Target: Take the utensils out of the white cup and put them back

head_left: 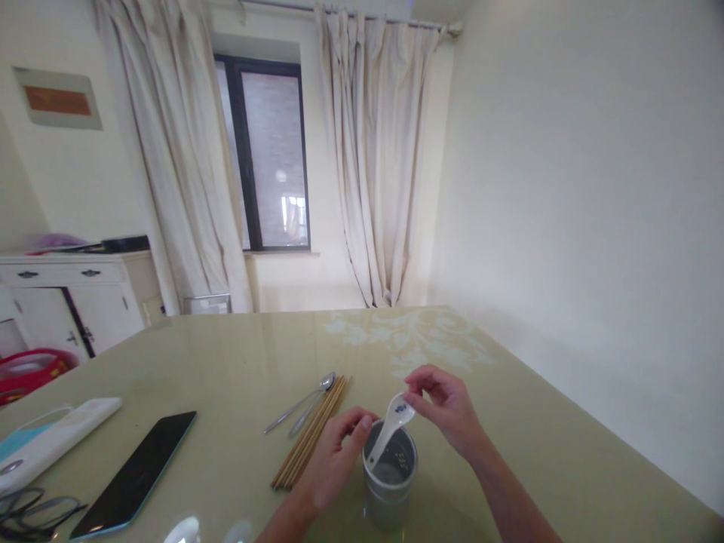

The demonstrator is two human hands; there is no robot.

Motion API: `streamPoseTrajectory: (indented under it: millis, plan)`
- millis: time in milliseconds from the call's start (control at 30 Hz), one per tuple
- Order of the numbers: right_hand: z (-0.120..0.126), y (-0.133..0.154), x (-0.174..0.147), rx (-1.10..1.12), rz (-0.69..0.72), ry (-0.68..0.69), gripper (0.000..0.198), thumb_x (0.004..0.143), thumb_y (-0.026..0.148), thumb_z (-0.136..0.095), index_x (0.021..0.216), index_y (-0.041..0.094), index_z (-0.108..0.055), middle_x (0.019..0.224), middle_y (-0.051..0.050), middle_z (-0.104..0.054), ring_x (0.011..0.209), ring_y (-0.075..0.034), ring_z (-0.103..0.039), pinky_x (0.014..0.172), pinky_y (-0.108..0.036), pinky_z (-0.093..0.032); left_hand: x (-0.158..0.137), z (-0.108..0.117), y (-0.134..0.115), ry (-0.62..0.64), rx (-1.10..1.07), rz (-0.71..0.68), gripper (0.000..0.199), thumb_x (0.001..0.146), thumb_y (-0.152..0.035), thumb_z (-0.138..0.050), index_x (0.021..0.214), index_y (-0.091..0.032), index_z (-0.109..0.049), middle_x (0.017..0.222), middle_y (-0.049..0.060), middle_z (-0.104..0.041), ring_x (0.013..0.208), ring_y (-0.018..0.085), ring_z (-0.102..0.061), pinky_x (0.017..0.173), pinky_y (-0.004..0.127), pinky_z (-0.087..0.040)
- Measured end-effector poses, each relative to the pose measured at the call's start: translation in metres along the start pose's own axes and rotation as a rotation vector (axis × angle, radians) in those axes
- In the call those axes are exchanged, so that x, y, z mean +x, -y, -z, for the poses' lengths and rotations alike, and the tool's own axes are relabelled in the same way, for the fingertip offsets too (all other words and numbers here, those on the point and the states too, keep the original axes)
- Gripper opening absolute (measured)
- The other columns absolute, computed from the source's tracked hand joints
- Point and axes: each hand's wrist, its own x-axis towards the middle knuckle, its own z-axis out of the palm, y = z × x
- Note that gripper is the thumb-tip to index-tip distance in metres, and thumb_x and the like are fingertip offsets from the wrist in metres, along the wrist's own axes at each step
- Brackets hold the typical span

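Note:
My right hand (444, 407) pinches a white ceramic soup spoon (390, 426) by the bowl end, which has a blue mark. The spoon tilts with its handle pointing down into the mouth of a grey metal utensil holder (390, 490) that stands upright. Small holes show inside the holder. At the holder's left rim, my left hand (342, 456) has its fingers bent and closed against it. Beside that hand lies a bundle of wooden chopsticks (308, 441), and two metal spoons (326, 381) lie left of the chopsticks.
On the table's left are a black tablet-like device (136, 475), a white elongated device (68, 441) and dark-framed glasses (37, 513). A wall (599, 226) runs along the table's right edge. A white cabinet (107, 302) and curtains (373, 151) stand behind.

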Motion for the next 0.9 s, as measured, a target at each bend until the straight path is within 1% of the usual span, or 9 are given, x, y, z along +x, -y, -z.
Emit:
streamPoseTrajectory:
  millis: [133, 233, 400, 467, 533, 600, 733, 800, 900]
  plan:
    - [-0.002, -0.007, 0.005, 0.077, -0.081, -0.247, 0.039, 0.073, 0.052, -0.093, 0.087, 0.021, -0.074, 0.077, -0.004, -0.070, 0.073, -0.022, -0.065, 0.069, -0.035, -0.054, 0.000, 0.001, 0.002, -0.146, -0.028, 0.000, 0.054, 0.101, -0.066, -0.049, 0.126, -0.026, -0.076, 0.127, 0.008, -0.077, 0.120, 0.027, -0.067, 0.106, 0.039, -0.051]
    - [-0.017, -0.016, 0.004, 0.081, -0.122, -0.335, 0.042, 0.073, 0.057, -0.091, 0.086, 0.021, -0.073, 0.078, -0.005, -0.072, 0.074, -0.024, -0.066, 0.069, -0.036, -0.054, 0.006, 0.000, 0.007, -0.226, -0.078, 0.001, 0.054, 0.096, -0.067, -0.058, 0.124, -0.025, -0.076, 0.121, 0.010, -0.079, 0.112, 0.027, -0.071, 0.101, 0.039, -0.056]
    - [-0.043, -0.034, -0.001, 0.116, -0.199, -0.321, 0.049, 0.070, 0.062, -0.090, 0.088, 0.020, -0.072, 0.082, -0.006, -0.075, 0.077, -0.025, -0.069, 0.073, -0.038, -0.056, 0.023, 0.012, 0.022, -0.321, -0.131, 0.053, 0.060, 0.082, -0.073, -0.069, 0.099, -0.016, -0.080, 0.081, 0.007, -0.079, 0.079, 0.024, -0.073, 0.074, 0.033, -0.059]
    - [-0.048, -0.039, -0.003, 0.122, -0.241, -0.308, 0.051, 0.070, 0.061, -0.090, 0.094, 0.020, -0.073, 0.090, -0.007, -0.075, 0.078, -0.025, -0.069, 0.072, -0.037, -0.056, 0.030, 0.030, 0.034, -0.411, -0.055, 0.127, 0.065, 0.079, -0.076, -0.068, 0.100, -0.015, -0.081, 0.077, 0.007, -0.078, 0.075, 0.024, -0.072, 0.070, 0.033, -0.057]
    - [-0.051, -0.044, -0.005, 0.100, -0.281, -0.286, 0.049, 0.071, 0.058, -0.089, 0.099, 0.021, -0.073, 0.095, -0.008, -0.075, 0.078, -0.024, -0.068, 0.070, -0.036, -0.054, 0.034, 0.057, 0.048, -0.559, 0.058, 0.177, 0.069, 0.080, -0.077, -0.062, 0.101, -0.014, -0.080, 0.081, 0.007, -0.079, 0.078, 0.025, -0.072, 0.071, 0.033, -0.055]
    - [-0.053, -0.048, -0.007, 0.061, -0.310, -0.252, 0.044, 0.074, 0.054, -0.086, 0.100, 0.021, -0.074, 0.094, -0.008, -0.074, 0.076, -0.023, -0.065, 0.067, -0.034, -0.052, 0.037, 0.085, 0.062, -0.642, 0.123, 0.237, 0.077, 0.077, -0.082, -0.058, 0.105, -0.013, -0.080, 0.081, 0.008, -0.079, 0.078, 0.026, -0.072, 0.072, 0.034, -0.056]
    - [-0.056, -0.055, -0.011, 0.042, -0.352, -0.192, 0.039, 0.077, 0.050, -0.083, 0.101, 0.021, -0.074, 0.091, -0.007, -0.072, 0.071, -0.022, -0.062, 0.062, -0.033, -0.049, 0.038, 0.121, 0.084, -0.637, 0.149, 0.291, 0.089, 0.069, -0.089, -0.056, 0.103, -0.011, -0.080, 0.080, 0.011, -0.081, 0.080, 0.029, -0.075, 0.071, 0.036, -0.057]
    - [-0.057, -0.058, -0.011, 0.046, -0.363, -0.183, 0.038, 0.077, 0.049, -0.082, 0.101, 0.022, -0.074, 0.093, -0.007, -0.072, 0.072, -0.022, -0.062, 0.062, -0.033, -0.049, 0.039, 0.125, 0.090, -0.612, 0.164, 0.308, 0.089, 0.067, -0.089, -0.054, 0.102, -0.012, -0.080, 0.080, 0.012, -0.081, 0.079, 0.029, -0.075, 0.070, 0.036, -0.057]
    - [-0.056, -0.060, -0.010, 0.059, -0.367, -0.176, 0.038, 0.076, 0.050, -0.083, 0.101, 0.022, -0.075, 0.096, -0.007, -0.072, 0.073, -0.023, -0.062, 0.063, -0.033, -0.049, 0.041, 0.123, 0.093, -0.584, 0.224, 0.347, 0.077, 0.077, -0.080, -0.051, 0.107, -0.014, -0.078, 0.088, 0.012, -0.084, 0.080, 0.027, -0.076, 0.071, 0.035, -0.058]
